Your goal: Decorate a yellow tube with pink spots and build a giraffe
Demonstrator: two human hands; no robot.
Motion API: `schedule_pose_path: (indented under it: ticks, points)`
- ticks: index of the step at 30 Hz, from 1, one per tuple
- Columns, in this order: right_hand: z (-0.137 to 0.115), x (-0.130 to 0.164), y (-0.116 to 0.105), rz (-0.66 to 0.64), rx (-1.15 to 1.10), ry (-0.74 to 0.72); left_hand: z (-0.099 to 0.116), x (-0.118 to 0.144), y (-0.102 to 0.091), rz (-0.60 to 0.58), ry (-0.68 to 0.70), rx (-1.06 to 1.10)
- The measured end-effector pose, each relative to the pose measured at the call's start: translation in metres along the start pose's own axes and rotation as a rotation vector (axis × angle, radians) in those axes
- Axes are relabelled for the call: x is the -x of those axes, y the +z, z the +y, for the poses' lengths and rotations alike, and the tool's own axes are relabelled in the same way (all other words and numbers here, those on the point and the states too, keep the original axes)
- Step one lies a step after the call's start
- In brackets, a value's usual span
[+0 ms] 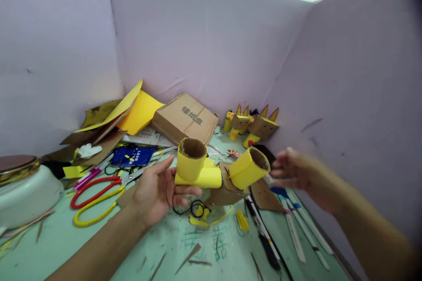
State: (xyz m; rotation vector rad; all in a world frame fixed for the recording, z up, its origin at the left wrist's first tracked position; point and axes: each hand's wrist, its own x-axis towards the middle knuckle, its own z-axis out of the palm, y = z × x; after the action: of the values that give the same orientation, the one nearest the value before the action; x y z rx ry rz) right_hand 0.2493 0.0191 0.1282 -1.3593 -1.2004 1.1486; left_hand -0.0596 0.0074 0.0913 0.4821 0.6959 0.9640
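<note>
Your left forearm: enters from the lower left edge, bare, running diagonally up toward the centre, wrist nearly straight.

Your left hand [158, 191]: palm turned up and inward, fingers loosely curled, thumb raised along the upper edge; the fingertips [193, 192] curl under and show at the right of the palm. The hand is cupped in a hold, not flat.

Your right forearm: enters from the lower right corner, bare, angled up and to the left, blurred.

Your right hand [293, 171]: blurred; fingers spread and pointing left, palm facing down and inward. Whether the fingers touch anything cannot be told.
</note>
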Motion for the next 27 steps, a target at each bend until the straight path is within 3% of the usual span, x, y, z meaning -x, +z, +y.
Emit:
schedule_pose_path:
  ticks: [1,3,7,11,15,18,22,24,27]
  points:
    - [0.013,0.0,-0.003,-0.091,-0.031,0.283,0.0,0.001,0.0,-0.01,0.021,-0.014]
    - [0.034,0.005,0.0,-0.314,-0.105,0.586,0.0,0.003,0.003,-0.035,0.095,-0.059]
    - [0.049,0.016,0.023,-0.571,-0.293,0.716,-0.004,0.007,0.006,-0.064,0.204,-0.153]
    - [0.043,0.013,0.029,-0.7,-0.509,0.615,-0.009,0.004,-0.002,-0.126,0.255,-0.269]
    - [0.044,0.005,0.022,-0.561,-0.524,0.5,-0.004,-0.001,-0.013,-0.297,0.406,-0.668]
    - [0.044,0.002,0.023,-0.44,-0.459,0.373,0.007,-0.008,-0.013,-0.358,0.531,-1.013]
    - [0.034,-0.002,0.031,-0.385,-0.385,0.071,0.019,-0.025,-0.011,-0.321,0.83,-1.127]
    - [0.031,-0.007,0.035,-0.335,-0.348,-0.085,0.02,-0.035,-0.014,-0.264,0.906,-1.064]
    - [0.034,-0.016,0.041,-0.282,-0.348,-0.209,0.016,-0.045,-0.026,-0.136,1.007,-0.933]
